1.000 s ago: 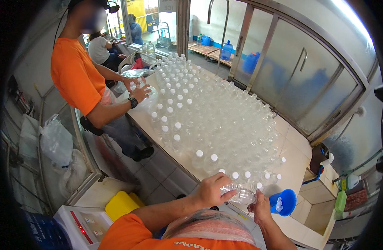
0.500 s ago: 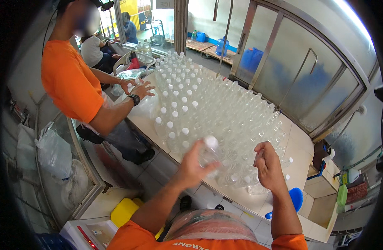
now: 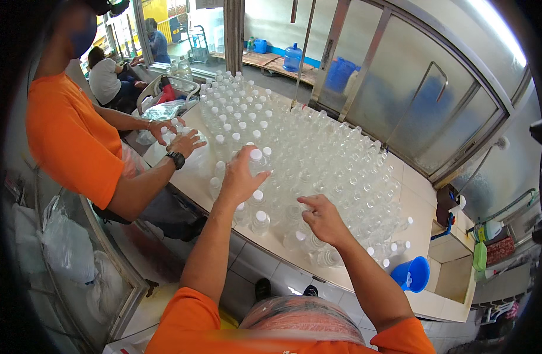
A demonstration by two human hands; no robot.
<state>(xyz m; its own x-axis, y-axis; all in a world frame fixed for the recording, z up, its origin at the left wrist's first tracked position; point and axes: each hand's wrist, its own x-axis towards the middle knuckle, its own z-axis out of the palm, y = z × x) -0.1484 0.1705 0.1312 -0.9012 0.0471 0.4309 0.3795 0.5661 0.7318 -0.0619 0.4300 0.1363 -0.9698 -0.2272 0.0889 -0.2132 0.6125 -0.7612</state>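
My left hand reaches in among the capped bottles, its fingers and thumb round a clear plastic bottle with a white cap. Several more clear bottles with white caps stand on the table's left side. Over the near edge of the uncapped clear bottles hovers my right hand, its fingers curled in and the index finger bent forward. What lies inside those fingers, if anything, is hidden. A few capped bottles lie or stand at the near right.
On the left a co-worker in an orange shirt handles capped bottles in a clear plastic bag. A blue bucket sits by the table's right front. Sliding doors close off the back. Two people sit beyond the window.
My left hand has carried the capped bottle left and forward to the other capped ones. My right hand has moved left over the near bottles. The view has shifted right.
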